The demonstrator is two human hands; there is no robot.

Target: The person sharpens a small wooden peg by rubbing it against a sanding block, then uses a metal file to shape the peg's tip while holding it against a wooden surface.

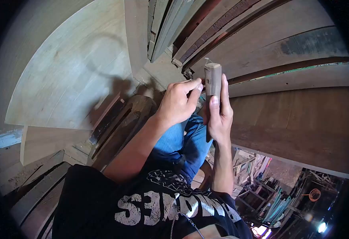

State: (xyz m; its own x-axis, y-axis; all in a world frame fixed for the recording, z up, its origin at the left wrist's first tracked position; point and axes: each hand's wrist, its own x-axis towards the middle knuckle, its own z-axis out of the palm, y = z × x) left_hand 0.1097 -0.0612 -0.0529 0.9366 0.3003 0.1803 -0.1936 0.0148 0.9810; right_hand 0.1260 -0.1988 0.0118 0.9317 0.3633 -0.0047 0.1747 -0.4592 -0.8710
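My right hand [221, 119] is closed round a narrow wooden block [213, 79], held upright in front of me. Its sides are grey-brown, its top end is paler, and a thin sliver sticks up there. The lower part is hidden behind my fingers. Close to the block's left side is my left hand [178, 100], thumb and forefinger pinched together. Whatever may be between those fingertips is too small to make out.
A pale curved wooden panel [70, 71] stands at the left, beside a dark slotted wooden piece [120, 123]. Large boards [290, 123] lean along the right. Stacked wood scraps [278, 203] and a coiled orange cord [314, 194] lie at the lower right.
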